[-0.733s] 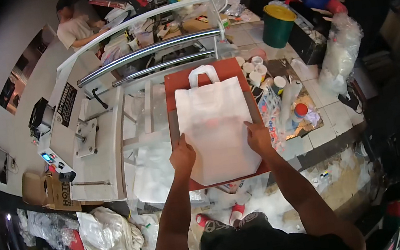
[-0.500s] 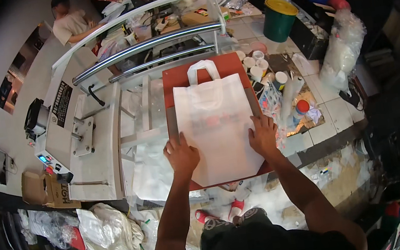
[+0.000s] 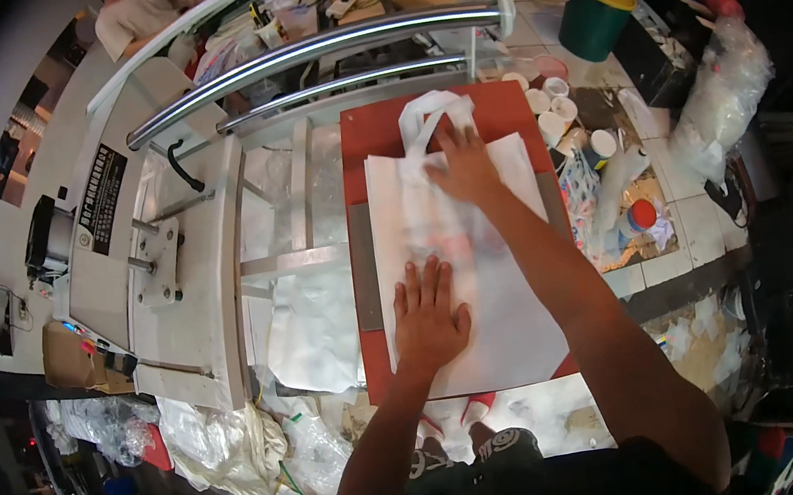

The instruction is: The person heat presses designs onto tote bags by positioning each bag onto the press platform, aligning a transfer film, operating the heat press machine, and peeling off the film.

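A white tote bag lies flat on a red board, its looped handle at the far end. Faint reddish printing shows through the middle of the bag. My left hand rests palm down on the bag's lower left half, fingers spread. Farther up, my right hand lies over the bag's top edge, fingers stretched out and touching the right side of the handle. Part of the handle and the bag's top edge is hidden under that hand.
A grey press-like machine with chrome bars stands left and beyond. White cups, a red-capped bottle and a green bucket with a yellow lid are right. Another person is at the far left.
My right hand has moved from the bag's right edge up to the handle, which is now bent. My left hand has shifted from the left edge onto the bag. The view has shifted.
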`<state>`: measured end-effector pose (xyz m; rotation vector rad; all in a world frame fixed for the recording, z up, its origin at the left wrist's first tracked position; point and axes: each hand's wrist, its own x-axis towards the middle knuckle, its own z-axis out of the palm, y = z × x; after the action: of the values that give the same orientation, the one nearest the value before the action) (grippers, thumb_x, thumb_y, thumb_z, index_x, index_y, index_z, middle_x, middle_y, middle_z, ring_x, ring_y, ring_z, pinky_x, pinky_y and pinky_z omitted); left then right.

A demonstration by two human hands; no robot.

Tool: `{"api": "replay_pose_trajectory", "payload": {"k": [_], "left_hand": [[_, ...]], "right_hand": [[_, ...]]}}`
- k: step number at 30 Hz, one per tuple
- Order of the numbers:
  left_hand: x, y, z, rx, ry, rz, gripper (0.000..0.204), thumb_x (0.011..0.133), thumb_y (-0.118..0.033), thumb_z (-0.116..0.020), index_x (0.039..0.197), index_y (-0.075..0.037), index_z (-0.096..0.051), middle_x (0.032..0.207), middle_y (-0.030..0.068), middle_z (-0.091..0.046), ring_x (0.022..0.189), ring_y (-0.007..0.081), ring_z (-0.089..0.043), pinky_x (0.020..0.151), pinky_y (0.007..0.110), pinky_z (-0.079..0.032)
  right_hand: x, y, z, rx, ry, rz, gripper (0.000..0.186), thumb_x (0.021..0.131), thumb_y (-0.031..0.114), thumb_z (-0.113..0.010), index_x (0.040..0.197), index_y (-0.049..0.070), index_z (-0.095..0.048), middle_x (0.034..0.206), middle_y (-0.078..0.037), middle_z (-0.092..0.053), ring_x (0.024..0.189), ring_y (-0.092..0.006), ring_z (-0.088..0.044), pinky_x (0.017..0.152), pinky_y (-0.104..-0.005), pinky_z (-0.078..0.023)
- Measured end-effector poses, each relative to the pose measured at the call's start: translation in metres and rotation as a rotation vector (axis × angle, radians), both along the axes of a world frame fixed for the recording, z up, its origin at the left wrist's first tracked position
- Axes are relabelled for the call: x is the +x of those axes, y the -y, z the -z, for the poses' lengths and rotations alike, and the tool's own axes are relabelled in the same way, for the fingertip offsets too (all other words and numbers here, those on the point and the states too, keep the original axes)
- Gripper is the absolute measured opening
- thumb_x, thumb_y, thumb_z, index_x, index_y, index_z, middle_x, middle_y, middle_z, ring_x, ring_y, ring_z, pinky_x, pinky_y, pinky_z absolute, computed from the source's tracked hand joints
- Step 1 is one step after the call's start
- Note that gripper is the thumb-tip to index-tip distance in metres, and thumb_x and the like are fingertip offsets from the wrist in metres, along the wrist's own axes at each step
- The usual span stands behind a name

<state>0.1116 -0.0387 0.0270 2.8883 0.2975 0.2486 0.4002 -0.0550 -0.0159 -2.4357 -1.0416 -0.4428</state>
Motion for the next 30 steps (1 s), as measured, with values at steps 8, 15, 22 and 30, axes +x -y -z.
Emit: {"api": "replay_pose_trajectory", "payload": {"k": [8,15,22,30], "left_hand": [[-0.001,-0.002,0.002,-0.01,0.022,0.006,0.066,0.089,-0.037,-0.05,0.146,-0.006,-0.04,0.153,0.0152,-0.035,0.142,0.0426,-0.028,0.112,0.058,-0.026],[-0.001,-0.003,0.001,-0.02,0.02,-0.003,0.066,0.088,-0.036,-0.051,0.146,-0.006,-0.04,0.154,0.0152,-0.034,0.143,0.0419,-0.027,0.113,0.057,-0.024],[0.0,-0.003,0.002,-0.031,-0.012,-0.011,0.068,0.088,-0.036,-0.051,0.148,-0.007,-0.037,0.156,0.0146,-0.031,0.143,0.0418,-0.026,0.114,0.057,-0.024],[-0.003,-0.005,0.006,-0.008,0.063,-0.001,0.066,0.087,-0.036,-0.052,0.145,-0.006,-0.041,0.154,0.0145,-0.033,0.142,0.0414,-0.028,0.112,0.057,-0.025]], "right_hand": [[0.05,-0.014,-0.063,0.713,0.233,0.25,0.024,0.09,0.025,-0.062,0.09,0.001,-0.059,0.092,-0.02,-0.061,0.086,-0.0388,-0.058,0.079,-0.0475,-0.047],[-0.125,0.089,-0.031,0.095,-0.168,-0.057,0.02,0.084,0.021,-0.066,0.095,0.005,-0.064,0.107,-0.018,-0.061,0.104,-0.0409,-0.056,0.087,-0.0518,-0.044],[0.01,-0.021,-0.015,-0.095,0.043,0.158,0.075,0.081,0.058,-0.063,0.136,0.008,-0.051,0.142,-0.023,-0.042,0.13,-0.0439,-0.038,0.11,-0.0542,-0.029],[0.036,-0.025,-0.045,0.023,-0.092,0.267,0.061,0.079,0.051,-0.069,0.11,-0.001,-0.06,0.11,-0.021,-0.058,0.097,-0.041,-0.058,0.09,-0.049,-0.046]]}}
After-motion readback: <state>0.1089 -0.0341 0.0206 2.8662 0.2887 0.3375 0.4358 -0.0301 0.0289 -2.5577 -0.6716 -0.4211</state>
